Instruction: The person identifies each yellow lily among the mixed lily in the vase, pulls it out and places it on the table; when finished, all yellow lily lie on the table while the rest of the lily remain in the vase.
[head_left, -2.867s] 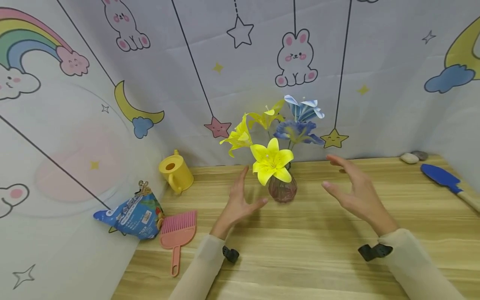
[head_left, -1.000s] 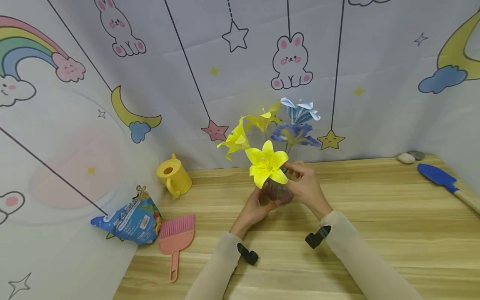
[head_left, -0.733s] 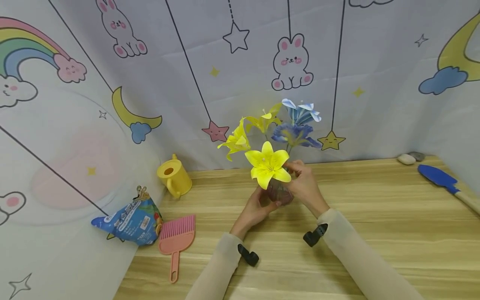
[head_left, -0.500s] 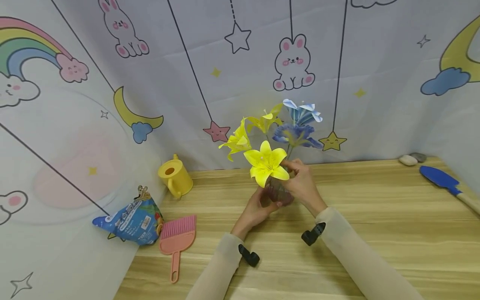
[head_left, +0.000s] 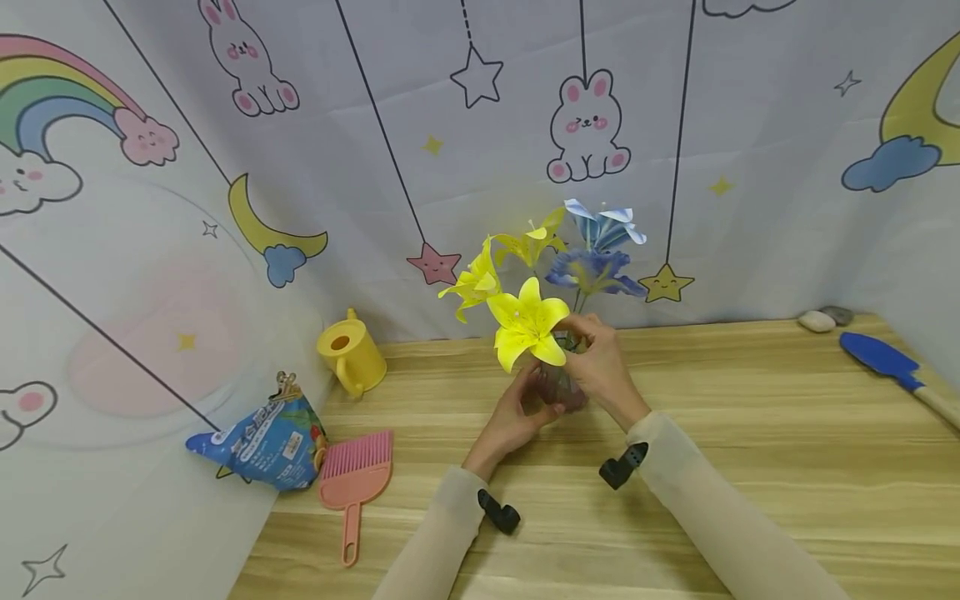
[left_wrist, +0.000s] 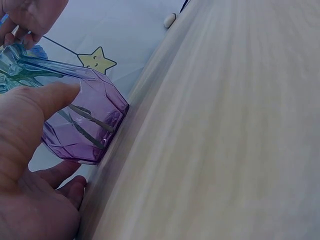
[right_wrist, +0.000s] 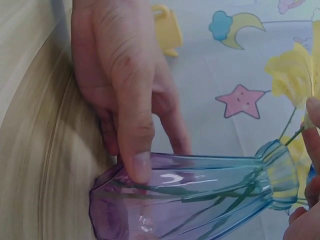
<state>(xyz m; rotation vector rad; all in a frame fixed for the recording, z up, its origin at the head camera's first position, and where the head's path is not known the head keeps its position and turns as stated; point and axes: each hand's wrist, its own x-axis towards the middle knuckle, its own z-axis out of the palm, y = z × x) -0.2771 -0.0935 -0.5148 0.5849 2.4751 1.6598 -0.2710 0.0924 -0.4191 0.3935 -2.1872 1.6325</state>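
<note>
A faceted glass vase [head_left: 558, 392], purple at the base and bluish toward the flared mouth, stands on the wooden table with yellow and blue artificial flowers in it. My left hand [head_left: 512, 423] grips its lower body, thumb [left_wrist: 55, 97] on the near side and fingers around the other. Just above the rim, my right hand [head_left: 607, 371] pinches the front yellow lily [head_left: 528, 325] near the base of its bloom; its fingertips [right_wrist: 312, 112] lie against the stem in the right wrist view. Green stems [right_wrist: 215, 192] cross inside the glass. Part of the right-hand grip hides behind the petals.
Two more yellow lilies [head_left: 476, 283] lean left, and blue flowers [head_left: 596, 271] rise behind. Leftward are a yellow watering can [head_left: 352, 354], a clipped blue bag [head_left: 273, 442] and a pink brush [head_left: 356, 475]. Pebbles [head_left: 817, 320] and a blue trowel [head_left: 881, 354] lie at right.
Both hands came in from either side of the vase and took hold, the left on the vase, the right at the front lily. Lately that lily has shifted slightly left and turned.
</note>
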